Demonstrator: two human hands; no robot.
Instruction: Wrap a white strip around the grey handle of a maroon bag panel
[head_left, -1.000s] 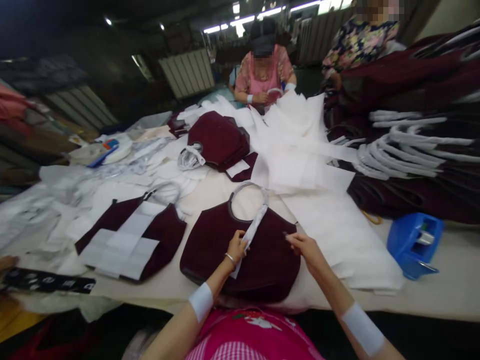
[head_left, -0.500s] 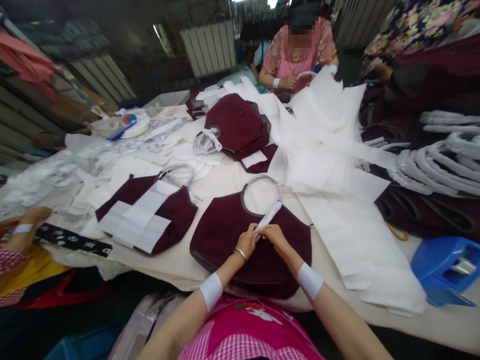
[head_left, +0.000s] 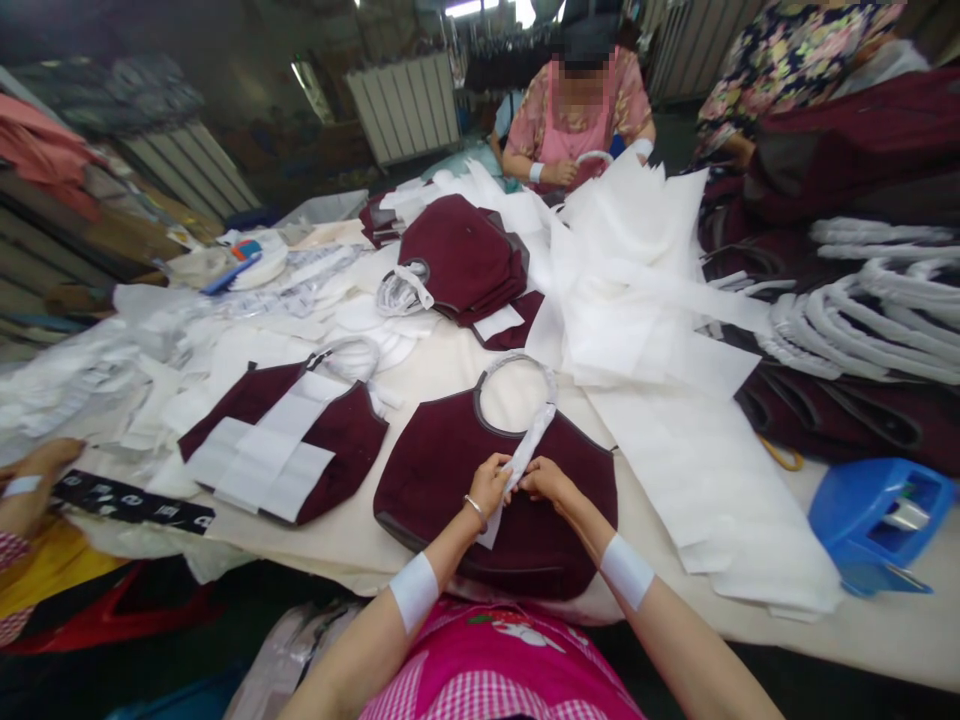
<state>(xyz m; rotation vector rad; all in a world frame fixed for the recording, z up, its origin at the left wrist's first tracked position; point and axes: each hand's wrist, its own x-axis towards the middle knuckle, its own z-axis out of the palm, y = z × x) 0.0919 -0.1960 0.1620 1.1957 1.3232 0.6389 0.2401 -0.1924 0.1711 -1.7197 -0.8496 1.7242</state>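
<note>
A maroon handbag (head_left: 442, 480) with dark trim lies flat on the table in front of me. Its round handle (head_left: 523, 362) arches away from me, covered in clear or pale wrapping. Across the bag runs a white foam wrapping strip (head_left: 528, 447), from the right end of the handle down toward me. My left hand (head_left: 491, 486) is closed around the strip, and a loose end hangs below it. Close beside it, my right hand (head_left: 545, 479) pinches the strip's right edge. Both hands rest just above the bag's front panel.
Left of me lies another maroon bag (head_left: 360, 440) under white foam sheets (head_left: 274, 455). Stacked maroon bags (head_left: 461, 255) sit farther back. White sheets (head_left: 637, 290) pile up at right, near a blue tape dispenser (head_left: 877, 525). A co-worker's hand (head_left: 49, 458) is at far left; another person (head_left: 577, 130) works opposite.
Both my hands have shifted slightly down along the strip, and a white tail now shows below my left hand. The whole view has turned a little to the right.
</note>
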